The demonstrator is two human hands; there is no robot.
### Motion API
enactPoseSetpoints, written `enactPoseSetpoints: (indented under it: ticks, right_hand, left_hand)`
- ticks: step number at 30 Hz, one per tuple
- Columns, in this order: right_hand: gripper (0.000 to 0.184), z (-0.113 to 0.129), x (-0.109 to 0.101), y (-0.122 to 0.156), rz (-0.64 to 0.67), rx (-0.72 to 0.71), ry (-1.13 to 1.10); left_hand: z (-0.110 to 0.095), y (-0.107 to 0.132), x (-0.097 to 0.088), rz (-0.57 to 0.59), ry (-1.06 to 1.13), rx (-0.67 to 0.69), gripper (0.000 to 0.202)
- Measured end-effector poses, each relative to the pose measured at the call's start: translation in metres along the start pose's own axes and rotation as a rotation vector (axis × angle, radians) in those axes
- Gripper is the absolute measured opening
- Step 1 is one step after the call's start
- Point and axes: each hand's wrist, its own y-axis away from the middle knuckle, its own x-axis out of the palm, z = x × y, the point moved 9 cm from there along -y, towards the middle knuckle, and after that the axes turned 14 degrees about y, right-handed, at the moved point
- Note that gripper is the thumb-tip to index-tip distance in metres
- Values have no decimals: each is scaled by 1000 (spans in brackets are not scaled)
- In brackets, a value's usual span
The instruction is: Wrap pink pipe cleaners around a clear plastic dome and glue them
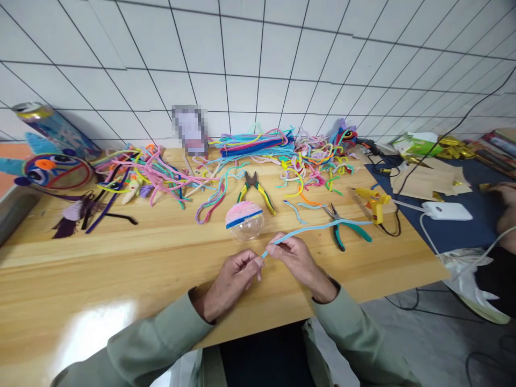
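Note:
A light blue pipe cleaner (318, 227) is pinched near its left end by both my hands above the wooden table. My left hand (238, 273) closes thumb and fingers on the tip. Just beside it, my right hand (295, 259) grips the same pipe cleaner, whose long free part runs off to the right over a pair of green-handled pliers (337, 228). Behind my hands sits a clear round ball (245, 230), its upper part covered in pink with a blue band below. Yellow-and-green-handled pliers (253, 188) lie behind the ball.
Loose pipe cleaners (161, 172) and a blue bundle (258, 144) line the wall. A yellow glue gun (374, 201) stands at right, near a white power box (447, 210) with cables. A can (60, 129) and a decorated mask-like craft (56, 171) are at left. Another person's arm (508, 207) shows far right.

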Motion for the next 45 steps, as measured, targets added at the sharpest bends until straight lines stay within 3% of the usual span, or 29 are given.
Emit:
enactPoseSetpoints:
  ticks: [10,22,31,39,45]
  right_hand:
    - [44,-3,2,-1,17,0,24]
    - [54,-15,-14,-3,-30,110,79]
    - [59,-17,-15,-1,-41,203,-64]
    - [61,-18,-14,-5,-5,192,-17]
    - [58,-13,-14,-7,-12,159,-29]
  left_hand:
    - [-10,1,5,49,-9,54,58]
    - [-15,4,12,106,-5,119,62]
    - [-38,12,22,170,-80,280,55]
    - [-21,3,9,81,-79,275,52]
    - [-28,4,9,74,-138,337,49]
